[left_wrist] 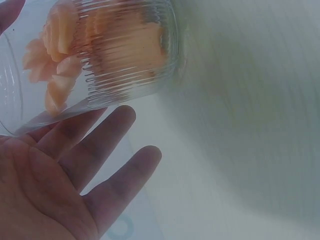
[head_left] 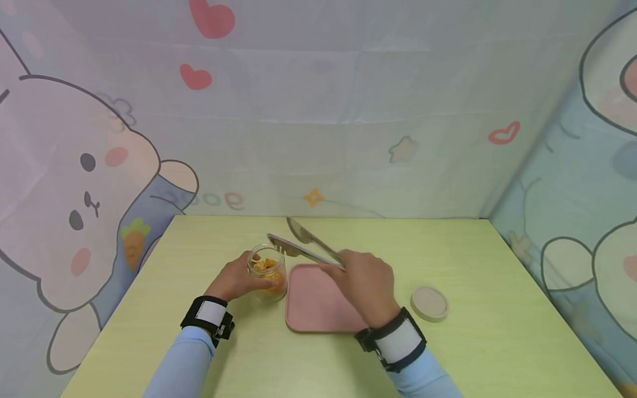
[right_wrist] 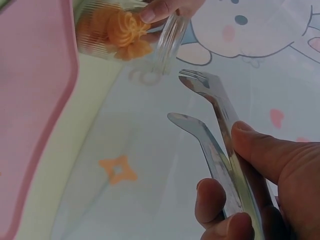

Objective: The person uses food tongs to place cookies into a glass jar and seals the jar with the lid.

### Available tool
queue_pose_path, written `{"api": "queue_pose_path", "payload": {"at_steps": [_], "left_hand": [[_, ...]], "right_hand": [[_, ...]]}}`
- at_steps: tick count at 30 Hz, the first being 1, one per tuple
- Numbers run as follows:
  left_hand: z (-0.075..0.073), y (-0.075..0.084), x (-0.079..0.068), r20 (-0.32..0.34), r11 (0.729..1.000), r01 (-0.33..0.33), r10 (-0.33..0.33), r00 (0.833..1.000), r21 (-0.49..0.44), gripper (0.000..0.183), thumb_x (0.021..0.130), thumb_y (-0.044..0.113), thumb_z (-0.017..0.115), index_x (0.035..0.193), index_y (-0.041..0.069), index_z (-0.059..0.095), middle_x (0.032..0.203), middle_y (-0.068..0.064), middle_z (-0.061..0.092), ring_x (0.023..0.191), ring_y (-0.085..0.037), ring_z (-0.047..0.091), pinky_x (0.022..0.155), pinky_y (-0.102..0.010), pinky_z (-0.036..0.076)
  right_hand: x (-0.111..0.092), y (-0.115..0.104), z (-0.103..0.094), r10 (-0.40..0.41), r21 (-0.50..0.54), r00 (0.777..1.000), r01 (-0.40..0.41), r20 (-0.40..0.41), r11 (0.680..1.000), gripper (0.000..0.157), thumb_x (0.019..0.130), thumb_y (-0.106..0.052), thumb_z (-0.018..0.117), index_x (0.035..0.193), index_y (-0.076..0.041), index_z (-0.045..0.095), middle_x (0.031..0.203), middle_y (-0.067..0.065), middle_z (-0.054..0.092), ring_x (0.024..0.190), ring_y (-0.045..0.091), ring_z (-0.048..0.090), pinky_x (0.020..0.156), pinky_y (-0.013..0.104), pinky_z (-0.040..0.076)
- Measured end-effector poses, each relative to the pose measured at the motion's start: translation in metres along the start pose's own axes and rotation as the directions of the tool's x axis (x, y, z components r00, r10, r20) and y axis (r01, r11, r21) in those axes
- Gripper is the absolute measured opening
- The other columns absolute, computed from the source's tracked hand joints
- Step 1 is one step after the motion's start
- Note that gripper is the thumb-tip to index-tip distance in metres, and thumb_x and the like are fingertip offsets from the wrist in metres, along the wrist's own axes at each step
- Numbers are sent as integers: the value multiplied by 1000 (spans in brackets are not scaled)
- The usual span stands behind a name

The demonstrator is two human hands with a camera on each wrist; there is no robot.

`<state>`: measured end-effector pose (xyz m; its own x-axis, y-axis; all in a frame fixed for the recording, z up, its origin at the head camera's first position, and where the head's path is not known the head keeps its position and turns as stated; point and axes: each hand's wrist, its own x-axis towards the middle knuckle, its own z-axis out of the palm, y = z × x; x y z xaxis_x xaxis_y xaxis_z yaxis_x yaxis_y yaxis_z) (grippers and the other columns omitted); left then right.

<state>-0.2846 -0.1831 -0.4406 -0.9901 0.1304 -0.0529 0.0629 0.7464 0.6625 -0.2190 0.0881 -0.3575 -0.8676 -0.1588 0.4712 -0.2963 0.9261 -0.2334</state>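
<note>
Fingers of the right hand (head_left: 365, 283) grip long tongs (head_left: 312, 255), pointing forward and left by the jar (head_left: 280, 275), knuckles up. The left hand (head_left: 239, 281) holds the jar, mouth up, beside the pink tray (head_left: 318, 307).

From where I stand, the jar (head_left: 280, 279) is clear with thin lines down its lower half, and the snacks (right_wrist: 125, 30) in it are yellowy orange with swirly grooves. The tongs (right_wrist: 225, 117) are shiny silver. The tray (head_left: 318, 304) is pink all over, and the round lid (head_left: 430, 303) is pale cream. The table (head_left: 473, 342) is light yellow-green. I see light blue sleeves (head_left: 181, 362) and black wrist bands (head_left: 211, 312) with white patches. The wall cloth (head_left: 348, 83) is pale grey with pinky-red hearts (head_left: 212, 19), an orange star (head_left: 313, 197) with four points, and a whitish bunny (head_left: 59, 182) with pink cheeks and grey outlines (the carrot (head_left: 133, 249) by it is orange with a green top).
</note>
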Motion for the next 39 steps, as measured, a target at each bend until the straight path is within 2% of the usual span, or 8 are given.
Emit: {"api": "queue_pose_path", "payload": {"at_steps": [19,21,24,26,28,34,37,39], "left_hand": [[2,-3,0,2,1000,11,-11,1000,-13,88,63,54,80,127,3,49,119,-19,62,105,-31,56,88,-52,47],[2,-3,0,3,1000,12,-12,1000,-15,89,63,54,80,128,3,48,121,-19,62,107,-31,55,89,-52,47],[2,-2,0,5,1000,13,-13,1000,-14,89,64,54,80,129,2,48,122,-20,61,107,-31,55,89,-53,47],[2,-2,0,5,1000,12,-12,1000,-12,88,64,54,80,128,2,48,121,-20,61,107,-32,55,89,-52,47],[1,-1,0,5,1000,9,-9,1000,-10,88,64,54,80,128,2,48,121,-21,61,107,-32,55,88,-52,47],[1,-1,-1,6,1000,9,-9,1000,-7,89,64,54,80,129,2,48,122,-21,61,107,-32,55,88,-52,47],[2,-1,-1,8,1000,12,-12,1000,-8,89,64,54,80,129,2,48,123,-21,61,107,-32,55,88,-52,47],[2,0,-1,8,1000,14,-14,1000,-8,88,64,54,80,129,2,48,123,-21,61,107,-32,55,88,-52,47]], "right_hand": [[-20,17,1,75,65,995,-79,67,995,37,80,-49,69,65,-16,60,42,-4,50,33,10,42,30,29,29],[-22,19,0,93,72,992,-99,84,992,34,81,-48,69,69,-17,64,44,-5,53,34,9,43,30,29,30],[-26,24,0,129,82,985,-139,112,987,27,81,-47,69,83,-20,72,48,-7,59,36,9,45,30,28,30],[-28,28,0,140,77,984,-149,109,986,29,81,-46,70,95,-21,75,50,-7,61,37,9,46,30,27,29],[-30,33,1,143,66,985,-149,97,987,34,80,-45,71,104,-21,75,47,-6,57,37,11,43,30,26,25],[-37,45,-1,132,41,988,-135,75,990,39,78,-43,74,111,-22,73,43,-5,34,34,12,30,33,24,14],[-40,49,-1,135,40,988,-138,76,990,39,79,-44,73,112,-23,72,45,-5,31,35,11,29,33,24,14],[-43,51,-1,143,28,987,-145,73,989,34,78,-45,73,100,-19,73,45,-5,32,35,12,31,33,24,15]]}}
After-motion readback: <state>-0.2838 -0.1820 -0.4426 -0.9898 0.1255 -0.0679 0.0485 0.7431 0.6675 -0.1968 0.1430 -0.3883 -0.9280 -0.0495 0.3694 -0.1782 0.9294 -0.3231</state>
